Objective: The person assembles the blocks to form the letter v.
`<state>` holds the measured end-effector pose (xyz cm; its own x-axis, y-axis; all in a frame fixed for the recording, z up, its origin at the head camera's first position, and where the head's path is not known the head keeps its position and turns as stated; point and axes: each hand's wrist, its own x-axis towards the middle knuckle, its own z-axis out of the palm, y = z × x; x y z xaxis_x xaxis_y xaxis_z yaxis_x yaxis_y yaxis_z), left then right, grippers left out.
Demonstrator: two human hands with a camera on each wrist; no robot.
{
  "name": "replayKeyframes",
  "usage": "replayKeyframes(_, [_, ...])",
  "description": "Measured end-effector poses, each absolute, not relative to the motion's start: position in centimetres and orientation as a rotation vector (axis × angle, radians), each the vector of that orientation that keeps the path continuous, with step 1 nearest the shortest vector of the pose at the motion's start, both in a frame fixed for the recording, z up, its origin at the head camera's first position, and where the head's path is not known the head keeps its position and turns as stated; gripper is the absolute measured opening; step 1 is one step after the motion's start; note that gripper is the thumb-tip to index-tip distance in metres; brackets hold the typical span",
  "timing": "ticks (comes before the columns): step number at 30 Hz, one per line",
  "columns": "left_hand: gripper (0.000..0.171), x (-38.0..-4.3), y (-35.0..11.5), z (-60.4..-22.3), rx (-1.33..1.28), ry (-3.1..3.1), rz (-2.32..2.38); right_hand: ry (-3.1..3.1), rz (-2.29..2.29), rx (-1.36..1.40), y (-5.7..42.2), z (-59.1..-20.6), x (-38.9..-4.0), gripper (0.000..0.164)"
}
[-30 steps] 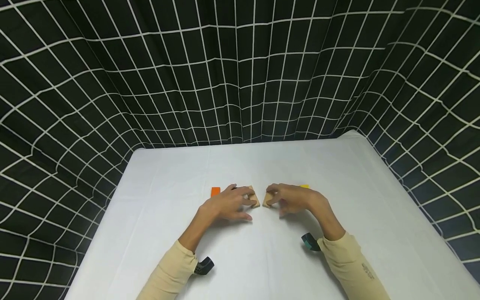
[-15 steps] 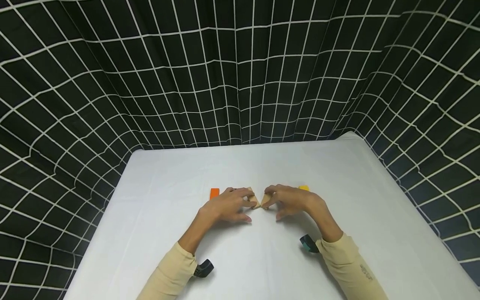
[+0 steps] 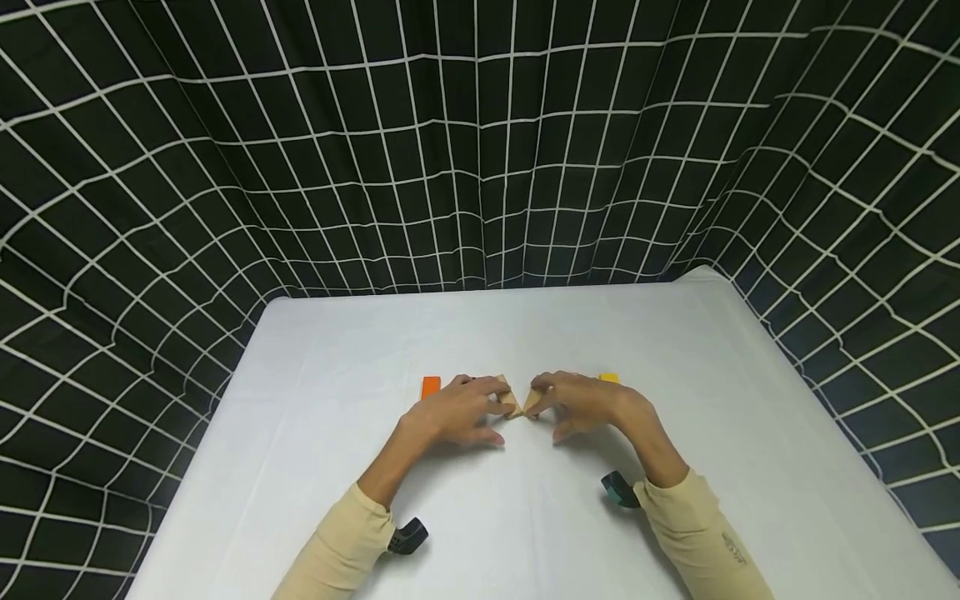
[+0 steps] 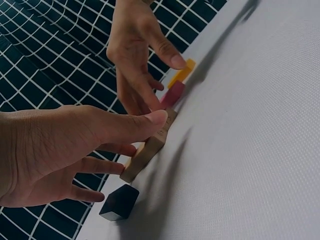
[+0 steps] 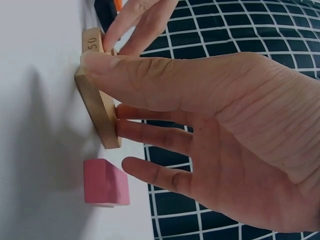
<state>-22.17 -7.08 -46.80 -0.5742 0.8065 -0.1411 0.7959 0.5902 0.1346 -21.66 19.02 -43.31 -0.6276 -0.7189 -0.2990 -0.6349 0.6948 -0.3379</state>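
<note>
Two light wooden blocks stand on the table in a V, near ends close together; whether they touch cannot be told. My left hand (image 3: 461,411) has its fingertips against the left wooden block (image 3: 510,407), its thumb held apart. With its fingers my right hand (image 3: 581,402) touches the right wooden block (image 3: 532,402), the thumb also apart in the head view. In the right wrist view, fingers lie along the back of the right wooden block (image 5: 100,112), and the thumb hides part of it. Printed digits show on the wood (image 5: 91,42).
Behind the left hand stand an orange block (image 3: 431,387) and a dark block (image 4: 120,202). A pink block (image 5: 102,181) and a yellow block (image 3: 609,377) lie by the right hand. Black curtains (image 3: 480,150) with white grid lines surround the white table (image 3: 465,525).
My right hand has moved slightly left with its wooden block, closing the gap between the blocks' near ends. The left hand has hardly moved.
</note>
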Motion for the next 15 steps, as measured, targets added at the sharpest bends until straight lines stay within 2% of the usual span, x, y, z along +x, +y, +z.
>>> replayKeyframes(15, [0.052,-22.11,-7.09,-46.96,1.338,2.634,0.091,2.486,-0.243,-1.004,19.07,-43.30,-21.55,0.054])
